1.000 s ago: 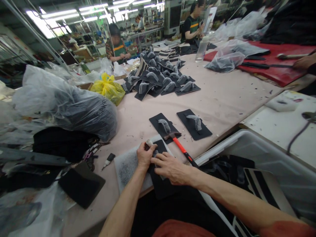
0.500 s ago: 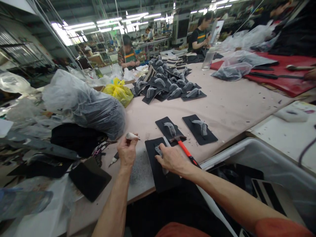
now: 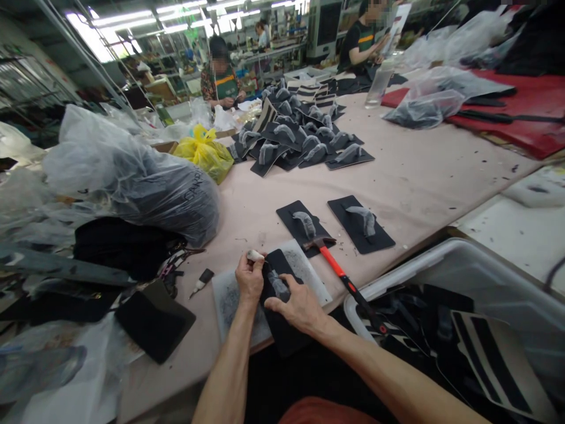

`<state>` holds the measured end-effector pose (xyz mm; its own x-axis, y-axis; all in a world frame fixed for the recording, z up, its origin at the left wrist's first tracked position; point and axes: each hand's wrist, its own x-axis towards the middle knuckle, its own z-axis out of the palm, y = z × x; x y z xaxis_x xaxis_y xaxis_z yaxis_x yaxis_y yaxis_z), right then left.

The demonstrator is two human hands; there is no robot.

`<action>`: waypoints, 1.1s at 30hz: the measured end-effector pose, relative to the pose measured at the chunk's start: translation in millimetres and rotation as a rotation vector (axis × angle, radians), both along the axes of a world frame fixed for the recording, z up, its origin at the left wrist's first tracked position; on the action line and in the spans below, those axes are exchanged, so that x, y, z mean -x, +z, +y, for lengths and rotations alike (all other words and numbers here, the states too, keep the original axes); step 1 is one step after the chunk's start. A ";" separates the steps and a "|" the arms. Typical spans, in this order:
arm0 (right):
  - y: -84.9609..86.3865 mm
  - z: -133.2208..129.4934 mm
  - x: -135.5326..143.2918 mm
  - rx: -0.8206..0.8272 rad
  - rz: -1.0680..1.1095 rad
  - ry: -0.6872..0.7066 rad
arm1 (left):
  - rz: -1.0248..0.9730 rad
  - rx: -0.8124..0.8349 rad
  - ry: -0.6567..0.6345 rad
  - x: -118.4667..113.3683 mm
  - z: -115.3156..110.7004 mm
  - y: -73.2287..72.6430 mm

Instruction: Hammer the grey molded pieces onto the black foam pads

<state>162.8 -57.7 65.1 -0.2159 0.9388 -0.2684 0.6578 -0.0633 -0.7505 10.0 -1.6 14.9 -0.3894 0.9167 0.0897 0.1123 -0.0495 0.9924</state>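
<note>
My left hand [image 3: 249, 281] is closed around a small white squeeze bottle [image 3: 255, 255], its dark tip pointing at the upper left edge of a black panel [image 3: 282, 331]. On that panel is a handle wrapped in cloudy plastic [image 3: 276, 285]. My right hand [image 3: 300, 301] grips the panel by this wrapped handle, thumb on the near side and fingers over the far side. The panel lies tilted over a pale, dark-speckled board [image 3: 229, 303] at the table's front edge. A red-and-black hammer [image 3: 334, 263] lies to the right, its head on another handled panel [image 3: 293, 213].
A third handled panel [image 3: 361, 237] lies beyond the hammer. Farther back is a heap of similar panels [image 3: 300, 132]. A grey bin [image 3: 441, 259] stands at right. On the left are a stuffed plastic bag [image 3: 176, 200], a yellow bag [image 3: 205, 156] and a second small bottle [image 3: 200, 284]. People sit across the table.
My left hand has brought the bottle right and down to the panel's edge. The panel has turned and shifted in my right hand, baring more of the speckled board. The view has tilted down.
</note>
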 end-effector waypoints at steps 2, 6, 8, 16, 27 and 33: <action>-1.5 0.6 -1.9 0.027 0.073 0.041 | 0.035 0.002 -0.011 1.9 -3.4 0.1; -10.3 9.4 -24.2 -0.072 0.177 -0.005 | 0.126 0.022 -0.120 5.7 -8.1 -0.6; -17.5 17.3 -49.6 -0.241 0.048 -0.133 | 0.125 0.018 -0.122 7.6 -8.2 -2.2; -46.3 29.5 -147.4 -0.157 -0.585 -0.063 | 0.201 0.047 -0.158 10.9 -4.6 -6.2; 29.1 26.2 -104.9 0.461 0.497 -0.271 | 0.447 -0.056 -0.216 4.4 -13.7 -1.7; 64.0 26.2 -74.1 -0.418 -0.135 0.097 | 0.476 -0.058 -0.209 5.9 -12.7 -4.1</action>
